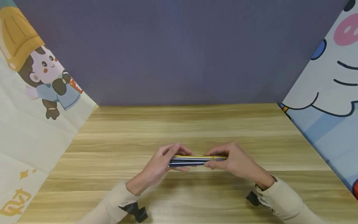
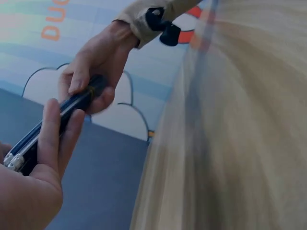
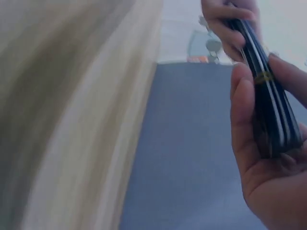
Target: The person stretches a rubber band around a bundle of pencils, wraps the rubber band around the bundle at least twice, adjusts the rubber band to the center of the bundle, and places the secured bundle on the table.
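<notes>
A bundle of thin, straight sticks (image 1: 190,161), dark with white and yellow stripes, lies crosswise between both hands above the table. Around its right part runs a narrow yellow band (image 1: 213,158). My left hand (image 1: 159,163) holds the left end between thumb and fingers; in the left wrist view, shiny silvery tips (image 2: 15,162) show at that end. My right hand (image 1: 237,160) pinches the other end, thumb on the near side and fingers on the far side. The right wrist view shows the dark ends of the bundle (image 3: 278,120) close to the palm. What kind of sticks they are cannot be told.
Beneath the hands is a wood-grain table (image 1: 179,130). A plain grey-blue wall (image 1: 179,53) rises at its back edge. Cartoon-printed panels stand at the left (image 1: 61,130) and right (image 1: 330,130). Dark camera mounts (image 1: 137,211) sit at both wrists.
</notes>
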Demonstrator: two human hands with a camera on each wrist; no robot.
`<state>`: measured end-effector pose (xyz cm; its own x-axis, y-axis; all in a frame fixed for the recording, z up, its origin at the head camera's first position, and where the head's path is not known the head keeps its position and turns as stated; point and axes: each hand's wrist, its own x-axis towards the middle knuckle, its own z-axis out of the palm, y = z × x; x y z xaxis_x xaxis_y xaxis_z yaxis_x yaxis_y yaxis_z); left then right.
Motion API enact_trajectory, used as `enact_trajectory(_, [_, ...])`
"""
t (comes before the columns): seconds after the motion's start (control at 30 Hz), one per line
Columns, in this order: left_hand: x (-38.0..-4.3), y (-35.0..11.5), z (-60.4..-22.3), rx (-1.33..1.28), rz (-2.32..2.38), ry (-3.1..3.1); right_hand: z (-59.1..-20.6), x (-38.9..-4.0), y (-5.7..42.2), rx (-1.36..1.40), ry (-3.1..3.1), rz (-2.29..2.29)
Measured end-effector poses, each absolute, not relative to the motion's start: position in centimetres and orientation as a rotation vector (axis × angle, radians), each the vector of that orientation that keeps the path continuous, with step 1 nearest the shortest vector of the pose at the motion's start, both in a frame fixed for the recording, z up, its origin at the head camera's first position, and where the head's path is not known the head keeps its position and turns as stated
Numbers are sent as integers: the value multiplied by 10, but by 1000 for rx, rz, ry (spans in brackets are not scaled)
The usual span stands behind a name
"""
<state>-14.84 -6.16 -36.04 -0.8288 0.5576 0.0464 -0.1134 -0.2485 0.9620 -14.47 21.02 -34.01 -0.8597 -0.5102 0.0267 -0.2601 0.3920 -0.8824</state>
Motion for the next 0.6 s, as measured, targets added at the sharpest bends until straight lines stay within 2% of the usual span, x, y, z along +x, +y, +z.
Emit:
enact_trajectory(0.17, [-150,-61,-358,593,2016,1614,-345,-147,207,-720,2412,-1346])
enact_trajectory(0.3, [-157,-65,-355,527,2049,1561,-340,-150,219,-742,2586,-1200])
enact_trajectory(0.43, [-160,-69,-359,447,2121,1537,-336,-150,223,-895,2710,-1065])
enact_trajectory(0.6, [-154,-63,-368,447,2107,1575,-343,-144,205,-1213,2798,-915])
